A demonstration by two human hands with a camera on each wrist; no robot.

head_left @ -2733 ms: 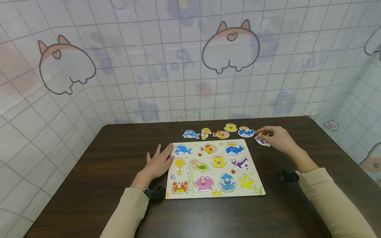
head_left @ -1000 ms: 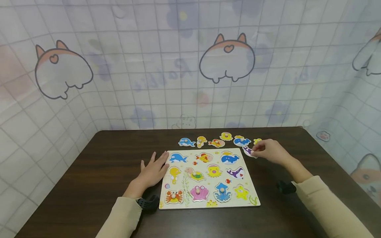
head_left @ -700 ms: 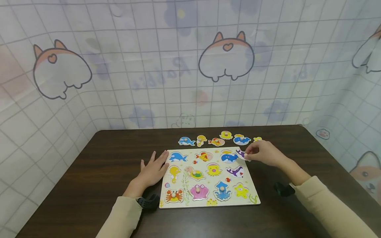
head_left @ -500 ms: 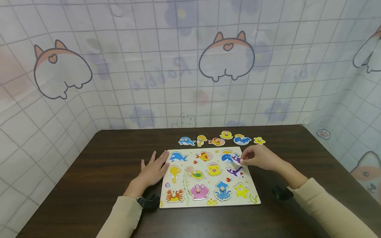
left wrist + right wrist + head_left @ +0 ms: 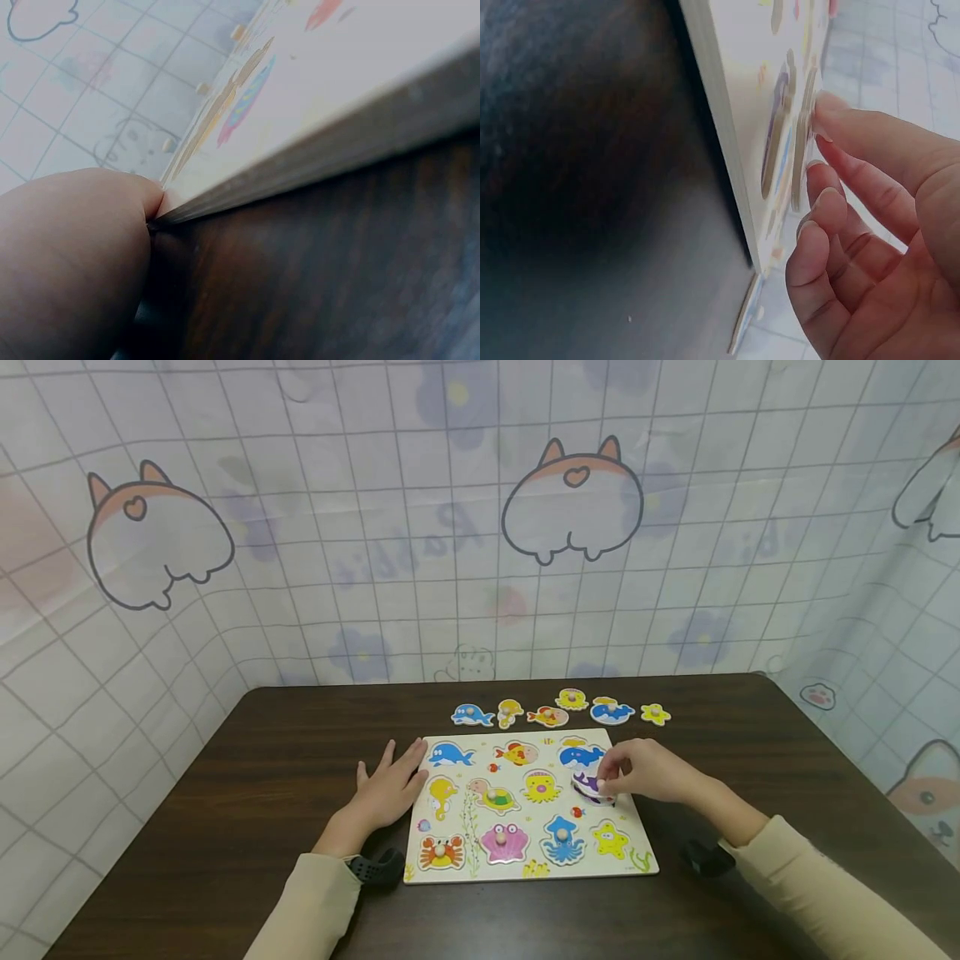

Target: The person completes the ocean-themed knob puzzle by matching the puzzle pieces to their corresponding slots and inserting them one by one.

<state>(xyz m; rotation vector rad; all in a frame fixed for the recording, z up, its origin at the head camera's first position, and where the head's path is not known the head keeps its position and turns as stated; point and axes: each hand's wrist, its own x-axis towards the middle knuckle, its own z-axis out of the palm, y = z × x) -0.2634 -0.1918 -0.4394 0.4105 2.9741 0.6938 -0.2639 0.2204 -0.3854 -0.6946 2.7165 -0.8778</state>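
My right hand [image 5: 652, 770] pinches a purple sea-animal puzzle piece [image 5: 587, 785] between thumb and fingertips. It hovers over the matching purple picture on the cream puzzle board [image 5: 525, 870]; in the right wrist view, a narrow gap shows between the piece [image 5: 804, 142] and the board [image 5: 739, 127]. My left hand [image 5: 384, 789] rests at the board's left edge with its fingers spread. Crab [image 5: 441, 852], pink shell [image 5: 504, 843], blue squid [image 5: 562, 841] and turtle [image 5: 495, 797] pieces with knobs sit in the board.
Behind the board on the dark table [image 5: 247, 793] lie a blue dolphin [image 5: 472, 715], a seahorse [image 5: 509, 714], a fish [image 5: 548, 717], an octopus [image 5: 572, 699], a blue whale [image 5: 612, 711] and a yellow starfish piece [image 5: 656, 714]. A patterned white curtain [image 5: 405, 610] hangs beyond.
My right hand has carried the purple piece from the table at the board's right onto the board, then down toward its picture. The starfish piece has come into view. The left hand stays at the edge.
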